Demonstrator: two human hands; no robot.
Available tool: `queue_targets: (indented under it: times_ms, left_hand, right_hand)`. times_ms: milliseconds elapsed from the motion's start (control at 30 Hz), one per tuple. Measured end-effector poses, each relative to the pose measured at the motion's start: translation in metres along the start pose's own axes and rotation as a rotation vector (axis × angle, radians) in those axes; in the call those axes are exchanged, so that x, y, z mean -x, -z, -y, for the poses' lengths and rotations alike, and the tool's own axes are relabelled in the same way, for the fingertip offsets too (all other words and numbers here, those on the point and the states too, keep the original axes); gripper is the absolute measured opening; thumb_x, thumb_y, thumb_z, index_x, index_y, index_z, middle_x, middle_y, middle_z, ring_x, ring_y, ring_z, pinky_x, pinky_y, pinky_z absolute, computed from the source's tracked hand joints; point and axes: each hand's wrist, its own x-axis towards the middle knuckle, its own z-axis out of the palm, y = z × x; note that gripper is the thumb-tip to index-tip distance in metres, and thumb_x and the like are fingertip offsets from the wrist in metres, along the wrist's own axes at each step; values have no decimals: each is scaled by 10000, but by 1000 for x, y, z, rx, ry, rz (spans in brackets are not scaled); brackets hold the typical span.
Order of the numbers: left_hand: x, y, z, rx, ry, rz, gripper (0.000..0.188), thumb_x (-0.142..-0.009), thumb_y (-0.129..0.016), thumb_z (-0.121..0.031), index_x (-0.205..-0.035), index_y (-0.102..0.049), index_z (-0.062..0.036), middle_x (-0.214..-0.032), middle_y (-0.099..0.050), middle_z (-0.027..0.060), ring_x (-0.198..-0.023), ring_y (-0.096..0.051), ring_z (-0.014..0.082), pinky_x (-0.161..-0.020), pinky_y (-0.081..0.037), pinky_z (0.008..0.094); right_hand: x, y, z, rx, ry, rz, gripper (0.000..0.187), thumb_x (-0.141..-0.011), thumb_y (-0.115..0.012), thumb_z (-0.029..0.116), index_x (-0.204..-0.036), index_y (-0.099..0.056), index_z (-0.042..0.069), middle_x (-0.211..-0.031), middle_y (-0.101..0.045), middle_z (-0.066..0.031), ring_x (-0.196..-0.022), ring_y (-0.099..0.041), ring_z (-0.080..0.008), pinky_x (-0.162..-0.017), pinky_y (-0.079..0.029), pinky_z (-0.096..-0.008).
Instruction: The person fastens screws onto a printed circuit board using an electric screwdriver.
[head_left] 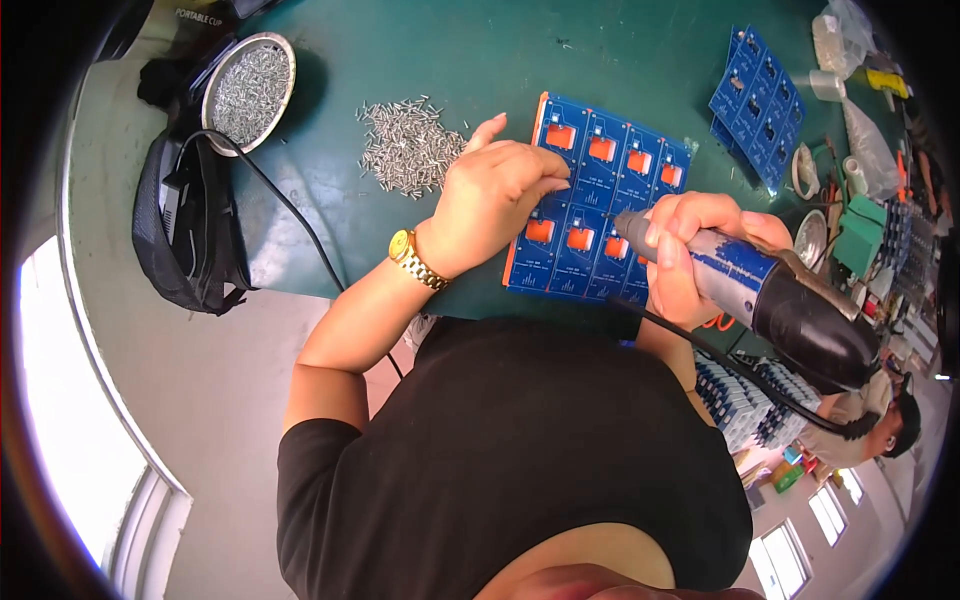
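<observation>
- Our right hand point(690, 240) grips the power tool point(735, 275), its tip over the blue panel point(605, 187), which lies on the counter point(470, 50), toward two o'clock.
- Our left hand point(497, 190) curls above the panel; we cannot tell whether it pinches something.
- We judge the work unfinished: many metal pieces point(412, 147) lie loose, toward eleven o'clock; the finished places we cannot count.

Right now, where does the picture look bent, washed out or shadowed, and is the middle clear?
In the head view, straight edges bow toward the black rim and the window at left is washed to white; in the same view, a soft shadow lies right of the bowl of metal pieces, and the blue board panel near the middle looks fairly sharp.
</observation>
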Motion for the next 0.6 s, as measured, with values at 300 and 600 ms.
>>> queue_targets:
  times_ms: [300, 600]
  left_hand:
    - [4, -17, -12, -281, -151, 184, 120, -731, -669, -78, -843, -651, -117, -1049, -625, -14, -1102, -528, 220, -1008, -304, 577]
    - [4, -21, -22, -376, -156, 182, 118, -740, -633, -68, -847, -606, -107, -1033, -545, 9, -1092, -494, 230, -1006, -275, 617]
  right_hand:
    - [8, 26, -1, -125, 50, 23, 740, -773, -605, -126, -1366, -288, 182, -902, -556, -106, -736, -569, -201, -664, -513, -367]
    - [3, 18, 15, -21, 247, 158, 598, -684, -655, -92, -1175, -359, 81, -791, -593, -143, -581, -607, -232, -528, -532, -379]
